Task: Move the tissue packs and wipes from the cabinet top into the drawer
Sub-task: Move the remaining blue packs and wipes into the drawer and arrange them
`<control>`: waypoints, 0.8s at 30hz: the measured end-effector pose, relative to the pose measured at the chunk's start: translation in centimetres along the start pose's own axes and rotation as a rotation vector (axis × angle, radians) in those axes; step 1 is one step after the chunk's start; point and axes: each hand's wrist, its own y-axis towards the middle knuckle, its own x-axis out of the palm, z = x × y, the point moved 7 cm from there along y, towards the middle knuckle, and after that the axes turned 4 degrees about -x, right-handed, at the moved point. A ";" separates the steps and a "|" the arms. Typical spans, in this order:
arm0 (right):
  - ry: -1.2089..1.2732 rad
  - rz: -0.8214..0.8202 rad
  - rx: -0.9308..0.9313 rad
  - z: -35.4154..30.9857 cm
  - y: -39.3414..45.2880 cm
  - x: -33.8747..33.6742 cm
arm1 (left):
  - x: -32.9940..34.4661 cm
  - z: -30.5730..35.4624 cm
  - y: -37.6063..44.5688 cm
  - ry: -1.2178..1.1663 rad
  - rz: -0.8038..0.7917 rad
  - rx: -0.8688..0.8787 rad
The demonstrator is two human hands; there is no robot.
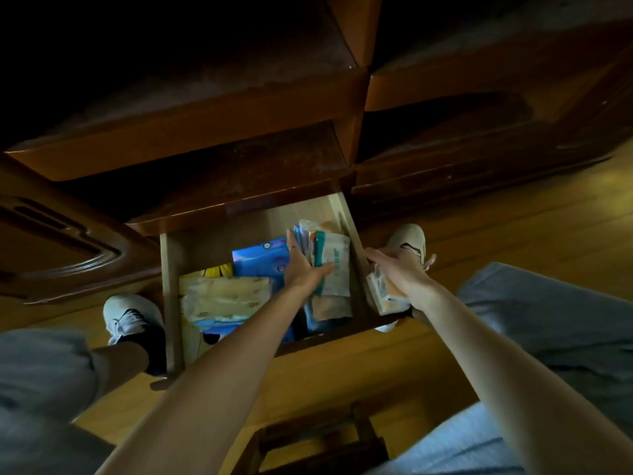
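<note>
Crouched over the open drawer, the left hand presses flat against the upright wipes packs, apparently making room, while the right hand grips a tissue pack above the drawer's right edge.

A single head-worn wide-angle view looks steeply down from above and close in, with the open drawer at centre frame, both forearms entering from the bottom edge, and the dark cabinet front filling the upper half
</note>
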 end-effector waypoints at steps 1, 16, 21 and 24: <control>0.010 0.008 -0.005 -0.1 0.1 0.2 | 0.7 -0.7 0.2 -0.100 -0.029 -0.047; -0.003 -0.023 -0.030 1.1 1.0 1.1 | 3.7 -7.1 1.0 -0.587 -0.179 -0.442; -0.018 -0.018 -0.034 0.8 0.9 1.5 | 3.4 -7.9 1.2 -0.188 -0.070 -0.421; -0.045 0.001 -0.035 0.7 0.9 1.5 | 3.8 -6.9 1.0 -0.132 0.074 -0.413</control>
